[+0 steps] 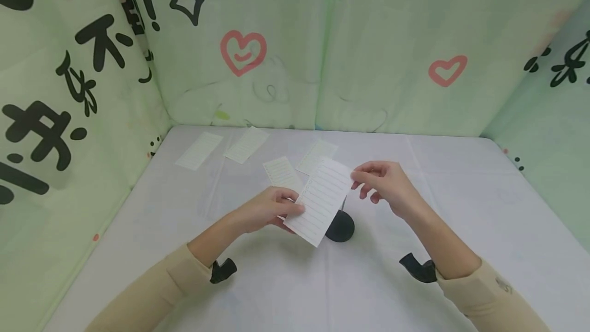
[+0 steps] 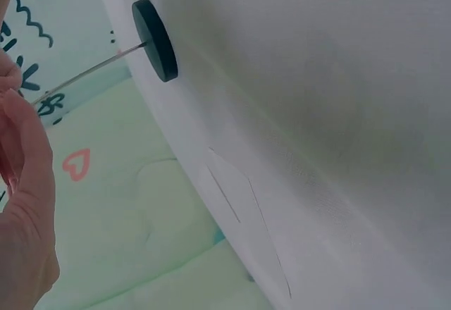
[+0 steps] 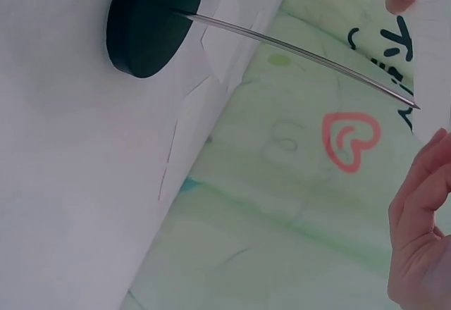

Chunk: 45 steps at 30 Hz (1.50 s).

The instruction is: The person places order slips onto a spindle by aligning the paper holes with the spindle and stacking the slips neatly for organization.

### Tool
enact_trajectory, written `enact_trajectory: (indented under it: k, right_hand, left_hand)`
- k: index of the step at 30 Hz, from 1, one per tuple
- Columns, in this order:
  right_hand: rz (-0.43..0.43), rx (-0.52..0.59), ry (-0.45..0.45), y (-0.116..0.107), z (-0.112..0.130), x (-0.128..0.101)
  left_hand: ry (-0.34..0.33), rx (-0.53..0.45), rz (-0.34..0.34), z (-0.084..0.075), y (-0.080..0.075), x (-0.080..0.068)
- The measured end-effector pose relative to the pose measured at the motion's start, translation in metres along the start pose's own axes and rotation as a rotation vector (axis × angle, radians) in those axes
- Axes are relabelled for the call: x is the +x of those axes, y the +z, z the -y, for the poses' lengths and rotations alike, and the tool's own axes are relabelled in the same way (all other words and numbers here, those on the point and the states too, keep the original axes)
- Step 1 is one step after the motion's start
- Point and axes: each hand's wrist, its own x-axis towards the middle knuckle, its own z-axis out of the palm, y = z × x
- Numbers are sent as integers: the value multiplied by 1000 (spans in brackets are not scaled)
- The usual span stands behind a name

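A white lined paper sheet [image 1: 322, 199] is held tilted in the air, in the middle of the head view. My left hand [image 1: 269, 209] grips its lower left edge, thumb on top. At the upper right corner, the thumb and forefinger of my right hand [image 1: 384, 183] pinch the paper. Below and behind the sheet stands a paper spike with a round black base [image 1: 341, 227], partly covered by the sheet. Its thin metal rod [image 3: 303, 53] points up, and in the right wrist view the sharp tip overlaps the edge of the sheet [image 3: 431, 63].
Several more lined sheets lie on the white table [image 1: 461, 209]: one at the far left [image 1: 199, 150], another beside it [image 1: 246, 144], others behind the held sheet [image 1: 282, 172]. Pale green curtains [image 1: 392, 24] with printed hearts close off the back and sides.
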Motion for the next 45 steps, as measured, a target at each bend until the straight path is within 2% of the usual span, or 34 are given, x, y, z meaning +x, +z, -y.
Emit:
enact_trajectory:
  k: [6,19,32,45]
  right_hand:
    - [73,-17,31,-5,-7,-6]
    - [205,70,85,-5,-17,-4]
    - [218,122,132,-4,-25,3]
    - [196,176,116,-3,-27,8]
  left_hand:
    - [25,-4,-39,4,-7,-6]
    - [-1,11,-51,9,-11,-11]
    - [-8,20,-61,17,-11,-7]
    - [2,-59,-50,18,-9,-5]
